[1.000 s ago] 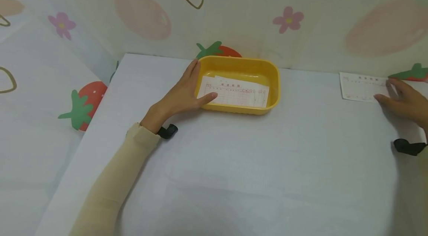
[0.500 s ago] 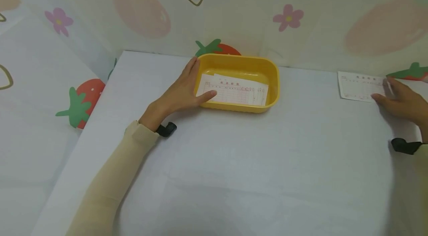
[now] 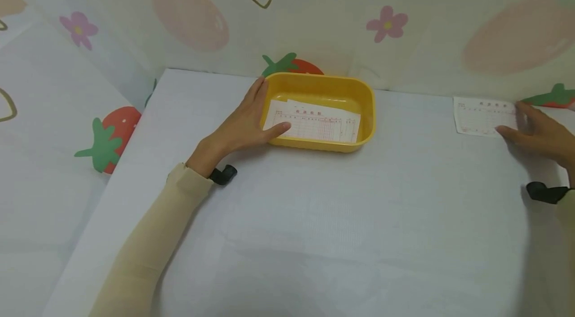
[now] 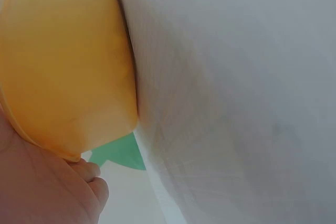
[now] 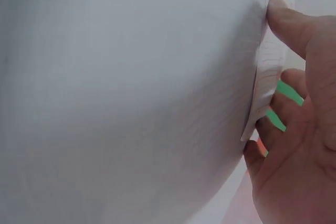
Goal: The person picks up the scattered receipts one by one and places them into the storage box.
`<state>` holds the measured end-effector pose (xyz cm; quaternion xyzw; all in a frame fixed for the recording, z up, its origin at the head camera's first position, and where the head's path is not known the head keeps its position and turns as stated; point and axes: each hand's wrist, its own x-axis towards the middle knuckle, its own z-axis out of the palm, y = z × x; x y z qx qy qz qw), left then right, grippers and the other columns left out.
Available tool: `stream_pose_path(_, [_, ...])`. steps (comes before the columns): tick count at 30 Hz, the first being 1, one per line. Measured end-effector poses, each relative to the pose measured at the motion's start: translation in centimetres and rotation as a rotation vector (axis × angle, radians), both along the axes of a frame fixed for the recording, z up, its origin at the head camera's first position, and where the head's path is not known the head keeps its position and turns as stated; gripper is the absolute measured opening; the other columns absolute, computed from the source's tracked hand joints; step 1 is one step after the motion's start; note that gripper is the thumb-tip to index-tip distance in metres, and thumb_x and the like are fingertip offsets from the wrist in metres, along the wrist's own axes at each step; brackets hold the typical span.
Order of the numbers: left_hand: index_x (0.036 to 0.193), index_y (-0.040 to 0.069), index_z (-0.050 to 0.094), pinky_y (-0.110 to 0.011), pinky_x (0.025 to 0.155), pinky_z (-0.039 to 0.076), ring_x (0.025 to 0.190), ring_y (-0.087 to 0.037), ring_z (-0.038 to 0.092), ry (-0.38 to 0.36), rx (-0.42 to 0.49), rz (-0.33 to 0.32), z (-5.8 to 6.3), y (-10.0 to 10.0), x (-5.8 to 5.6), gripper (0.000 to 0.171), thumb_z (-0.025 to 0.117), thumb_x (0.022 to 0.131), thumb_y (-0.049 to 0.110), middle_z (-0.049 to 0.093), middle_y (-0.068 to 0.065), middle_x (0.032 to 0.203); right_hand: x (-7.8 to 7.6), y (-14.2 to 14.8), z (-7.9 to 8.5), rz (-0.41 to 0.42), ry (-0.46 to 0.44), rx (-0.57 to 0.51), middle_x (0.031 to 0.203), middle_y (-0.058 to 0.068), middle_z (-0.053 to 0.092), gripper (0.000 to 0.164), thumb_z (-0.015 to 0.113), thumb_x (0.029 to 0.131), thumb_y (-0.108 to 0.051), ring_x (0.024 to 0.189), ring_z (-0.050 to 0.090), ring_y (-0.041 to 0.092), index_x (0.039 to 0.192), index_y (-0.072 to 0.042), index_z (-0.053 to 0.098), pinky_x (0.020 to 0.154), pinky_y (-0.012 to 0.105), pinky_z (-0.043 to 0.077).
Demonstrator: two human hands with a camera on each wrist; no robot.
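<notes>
My left hand (image 3: 238, 125) holds the left end of a yellow plastic basin (image 3: 332, 148), its thumb over the front rim and its fingers along the outer left side. In the left wrist view the fingertips bend at a corner of the basin (image 4: 68, 61). Inside lie white receipt slips (image 3: 310, 125) printed in red, overlapping each other. At the far right, my right hand (image 3: 541, 135) grips the right end of a receipt pad (image 3: 482, 117) between thumb and fingers. The right wrist view shows the pad's edge (image 5: 265, 82) close to the table surface, with several fingers behind it.
A white-covered table (image 3: 337, 227) spreads in front of both hands. Behind it hangs a pale cloth backdrop (image 3: 323, 17) printed with strawberries, flowers and a heart, close against the table's back edge.
My right hand has shifted slightly left along the receipt pad, which has moved a little left too. The left hand, the basin and the slips keep their places, apart from a small camera shift.
</notes>
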<state>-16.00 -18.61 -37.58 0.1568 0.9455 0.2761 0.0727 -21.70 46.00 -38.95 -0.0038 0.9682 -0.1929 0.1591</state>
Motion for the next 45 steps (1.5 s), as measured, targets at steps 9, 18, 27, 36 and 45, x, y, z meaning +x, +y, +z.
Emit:
stream_pose_path(9, [0.17, 0.014, -0.011, -0.053, 0.135, 0.02, 0.169, -0.029, 0.005, 0.0, 0.009, 0.004, 0.0, 0.1, 0.2, 0.118, 0.057, 0.094, 0.073, -0.011, -0.008, 0.18, 1.2, -2.1, 1.3, -0.171, 0.081, 0.021, 0.17, 0.038, 0.006, 0.102, 0.06, 0.102, -0.057, 0.156, 0.01, 0.063, 0.168, 0.0, 0.007, 0.122, 0.08, 0.017])
stream_pose_path(18, [0.171, 0.014, -0.01, -0.054, 0.135, 0.021, 0.168, -0.03, 0.007, 0.006, 0.011, 0.002, 0.0, 0.1, 0.2, 0.117, 0.058, 0.094, 0.071, -0.01, -0.009, 0.18, 2.5, -3.1, 2.2, -0.287, 0.154, 0.005, 0.167, 0.038, 0.023, 0.069, 0.057, 0.107, -0.025, 0.152, 0.026, 0.063, 0.164, 0.0, 0.027, 0.117, 0.078, 0.03])
stream_pose_path(27, [0.17, 0.013, -0.013, -0.053, 0.135, 0.019, 0.169, -0.029, 0.004, 0.0, -0.005, 0.0, -0.1, -0.2, 0.1, 0.118, 0.056, 0.095, 0.073, -0.014, -0.007, 0.18, 3.5, -3.7, 2.2, -0.286, 0.26, 0.031, 0.12, 0.038, 0.055, 0.057, 0.05, 0.109, -0.03, 0.078, 0.049, 0.031, 0.149, 0.01, 0.05, 0.054, 0.034, 0.04])
stream_pose_path(36, [0.17, 0.014, -0.013, -0.053, 0.135, 0.02, 0.169, -0.029, 0.004, -0.004, -0.004, 0.004, 0.0, -0.1, 0.1, 0.119, 0.056, 0.094, 0.074, -0.014, -0.007, 0.18, 5.2, -4.5, 3.1, -0.366, 0.185, -0.072, 0.085, -0.016, 0.047, 0.069, 0.055, 0.106, -0.044, 0.078, 0.043, 0.01, 0.155, 0.005, 0.047, 0.057, 0.027, 0.04])
stream_pose_path(45, [0.17, 0.014, -0.013, -0.053, 0.135, 0.019, 0.169, -0.029, 0.004, 0.006, 0.003, -0.005, -0.1, -0.1, -0.2, 0.119, 0.056, 0.094, 0.075, -0.013, -0.008, 0.18, 6.7, -5.7, 3.7, -0.394, 0.227, -0.405, 0.074, -0.048, 0.048, 0.025, 0.071, 0.101, -0.032, 0.069, 0.049, -0.018, 0.102, -0.048, 0.052, 0.059, 0.006, 0.043])
